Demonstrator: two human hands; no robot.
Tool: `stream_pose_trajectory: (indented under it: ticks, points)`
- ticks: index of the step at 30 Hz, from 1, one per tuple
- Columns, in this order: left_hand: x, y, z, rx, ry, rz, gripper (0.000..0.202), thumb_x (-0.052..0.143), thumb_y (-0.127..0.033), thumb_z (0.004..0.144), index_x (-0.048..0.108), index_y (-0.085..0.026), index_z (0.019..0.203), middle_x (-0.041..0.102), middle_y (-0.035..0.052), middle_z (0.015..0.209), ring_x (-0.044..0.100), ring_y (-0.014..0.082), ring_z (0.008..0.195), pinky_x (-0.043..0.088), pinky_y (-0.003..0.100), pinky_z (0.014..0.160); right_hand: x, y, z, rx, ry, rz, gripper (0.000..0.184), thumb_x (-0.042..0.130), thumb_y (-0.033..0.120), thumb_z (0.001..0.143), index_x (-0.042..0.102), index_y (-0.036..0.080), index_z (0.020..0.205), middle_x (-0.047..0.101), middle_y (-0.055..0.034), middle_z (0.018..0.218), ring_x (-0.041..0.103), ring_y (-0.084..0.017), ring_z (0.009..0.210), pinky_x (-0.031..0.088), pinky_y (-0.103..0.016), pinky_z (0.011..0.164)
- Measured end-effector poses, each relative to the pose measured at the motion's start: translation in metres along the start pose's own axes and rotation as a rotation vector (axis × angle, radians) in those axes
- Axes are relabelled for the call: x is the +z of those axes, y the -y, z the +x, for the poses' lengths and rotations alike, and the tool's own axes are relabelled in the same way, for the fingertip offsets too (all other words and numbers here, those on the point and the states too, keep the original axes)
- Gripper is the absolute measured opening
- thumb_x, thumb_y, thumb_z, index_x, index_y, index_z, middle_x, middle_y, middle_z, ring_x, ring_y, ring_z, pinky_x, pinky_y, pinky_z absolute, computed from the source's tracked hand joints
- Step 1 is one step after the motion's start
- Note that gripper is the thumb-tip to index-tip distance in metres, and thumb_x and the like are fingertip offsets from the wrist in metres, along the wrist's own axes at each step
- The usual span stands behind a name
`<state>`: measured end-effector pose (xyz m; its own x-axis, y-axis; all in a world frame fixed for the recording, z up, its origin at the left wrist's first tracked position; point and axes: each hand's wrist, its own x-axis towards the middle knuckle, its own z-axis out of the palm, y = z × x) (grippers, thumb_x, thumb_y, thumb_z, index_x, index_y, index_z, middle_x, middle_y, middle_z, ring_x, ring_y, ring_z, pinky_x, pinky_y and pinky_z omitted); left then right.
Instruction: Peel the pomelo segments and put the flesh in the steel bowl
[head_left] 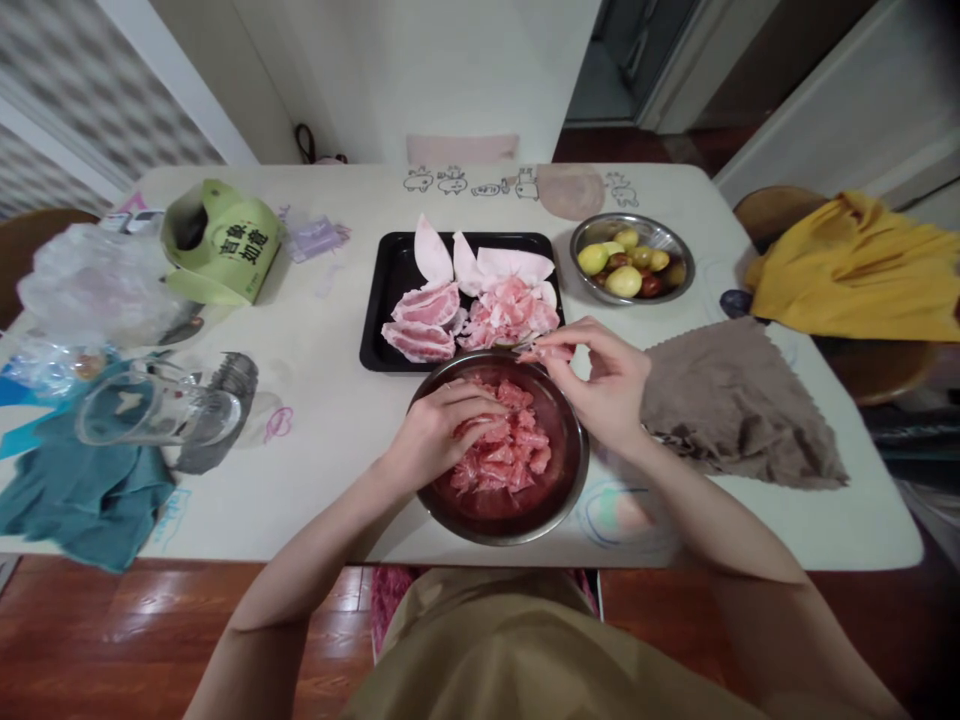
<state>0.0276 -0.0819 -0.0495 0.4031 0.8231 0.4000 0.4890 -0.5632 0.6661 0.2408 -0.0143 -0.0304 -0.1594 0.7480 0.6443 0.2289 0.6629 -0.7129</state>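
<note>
A steel bowl [577,470] near the table's front edge holds peeled red pomelo flesh [517,450]. Over its left side, my left hand [442,428] has its fingers curled together, the tips at a piece of flesh they partly hide. My right hand [607,385] pinches a pale pink scrap of pomelo membrane [551,353] between thumb and fingers, above the bowl's far rim and the tray's near edge. Behind the bowl, the black tray [390,262] carries unpeeled pomelo segments [424,320], a heap of membrane [514,312] and thick pieces of rind [433,250].
Right of the tray stands a steel bowl [686,285] of small fruit, with a brown cloth [742,400] nearer me. At left are a glass pitcher [157,405], a green carton [225,245], a plastic bag [97,280] and a teal cloth [90,490]. Yellow fabric [855,265] hangs over a chair.
</note>
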Motion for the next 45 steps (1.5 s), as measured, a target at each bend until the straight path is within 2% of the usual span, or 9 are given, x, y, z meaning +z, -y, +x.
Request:
stream_pose_trajectory:
  ticks: [2, 5, 9, 12, 15, 20, 25, 32, 45]
  points:
    - [0.002, 0.002, -0.001, 0.002, 0.034, 0.035, 0.014, 0.071, -0.019, 0.093, 0.075, -0.019, 0.106, 0.079, 0.0074, 0.106, 0.074, 0.0222, 0.101, 0.061, 0.04, 0.096, 0.001, -0.003, -0.001, 0.143, 0.005, 0.094, 0.01, 0.07, 0.018, 0.089, 0.076, 0.027, 0.093, 0.076, 0.0013, 0.085, 0.066, -0.014, 0.074, 0.051, -0.03, 0.068]
    - [0.002, 0.001, -0.002, 0.016, 0.062, 0.026, 0.022, 0.079, -0.028, 0.087, 0.074, -0.019, 0.106, 0.08, 0.0077, 0.106, 0.074, 0.0245, 0.104, 0.06, 0.044, 0.099, 0.0, -0.006, -0.001, 0.23, 0.018, 0.178, 0.007, 0.072, 0.023, 0.089, 0.076, 0.027, 0.093, 0.076, 0.0011, 0.088, 0.069, -0.014, 0.077, 0.053, -0.029, 0.071]
    - [-0.006, -0.006, 0.011, -0.072, -0.113, -0.11, 0.027, 0.08, -0.032, 0.086, 0.074, -0.02, 0.11, 0.079, 0.0073, 0.107, 0.076, 0.0206, 0.098, 0.064, 0.037, 0.093, 0.0, -0.009, 0.007, 0.285, 0.016, 0.254, 0.005, 0.074, 0.029, 0.088, 0.076, 0.027, 0.093, 0.076, 0.001, 0.087, 0.07, -0.015, 0.077, 0.056, -0.03, 0.073]
    - [-0.017, -0.007, 0.034, -0.146, -0.271, -0.175, 0.034, 0.077, -0.034, 0.09, 0.072, -0.019, 0.12, 0.076, 0.0097, 0.119, 0.077, 0.0179, 0.093, 0.066, 0.032, 0.084, 0.004, -0.01, 0.02, 0.249, 0.008, 0.305, 0.004, 0.075, 0.029, 0.087, 0.076, 0.027, 0.091, 0.076, 0.0014, 0.087, 0.069, -0.014, 0.079, 0.056, -0.029, 0.076]
    - [-0.025, -0.002, 0.061, -0.112, -0.284, -0.247, 0.044, 0.081, -0.036, 0.085, 0.07, -0.02, 0.125, 0.075, 0.0102, 0.125, 0.076, 0.0196, 0.1, 0.067, 0.033, 0.087, 0.011, -0.009, 0.036, 0.169, -0.011, 0.338, 0.005, 0.074, 0.026, 0.087, 0.076, 0.027, 0.091, 0.077, 0.0014, 0.09, 0.07, -0.013, 0.083, 0.056, -0.028, 0.08]
    - [-0.024, 0.009, 0.081, -0.017, -0.432, -0.24, 0.013, 0.077, -0.03, 0.089, 0.079, -0.021, 0.099, 0.081, 0.0065, 0.097, 0.075, 0.018, 0.095, 0.063, 0.036, 0.094, 0.018, -0.014, 0.052, 0.046, -0.029, 0.274, 0.008, 0.072, 0.023, 0.086, 0.077, 0.024, 0.092, 0.078, -0.0004, 0.089, 0.071, -0.014, 0.083, 0.056, -0.028, 0.079]
    - [-0.017, 0.017, 0.082, -0.037, -0.411, -0.256, 0.016, 0.076, -0.029, 0.09, 0.077, -0.02, 0.102, 0.078, 0.0076, 0.103, 0.074, 0.0177, 0.098, 0.063, 0.034, 0.089, 0.018, -0.027, 0.051, 0.043, -0.01, 0.257, 0.011, 0.072, 0.02, 0.086, 0.079, 0.023, 0.093, 0.08, -0.0018, 0.091, 0.073, -0.014, 0.085, 0.057, -0.029, 0.081]
    - [-0.013, 0.04, 0.086, -0.084, -0.366, -0.301, 0.018, 0.076, -0.03, 0.089, 0.076, -0.018, 0.103, 0.079, 0.0079, 0.1, 0.073, 0.0146, 0.085, 0.062, 0.027, 0.078, 0.022, -0.04, 0.048, 0.126, 0.018, 0.234, 0.011, 0.072, 0.021, 0.086, 0.08, 0.023, 0.093, 0.081, -0.0026, 0.093, 0.076, -0.016, 0.088, 0.06, -0.03, 0.083]
    - [-0.017, 0.052, 0.087, -0.186, -0.352, -0.238, 0.014, 0.073, -0.03, 0.091, 0.076, -0.019, 0.099, 0.078, 0.0054, 0.099, 0.073, 0.0134, 0.087, 0.06, 0.022, 0.072, 0.022, -0.055, 0.05, 0.145, -0.008, 0.092, 0.011, 0.074, 0.025, 0.086, 0.08, 0.023, 0.095, 0.081, -0.0034, 0.096, 0.074, -0.016, 0.088, 0.058, -0.031, 0.08]
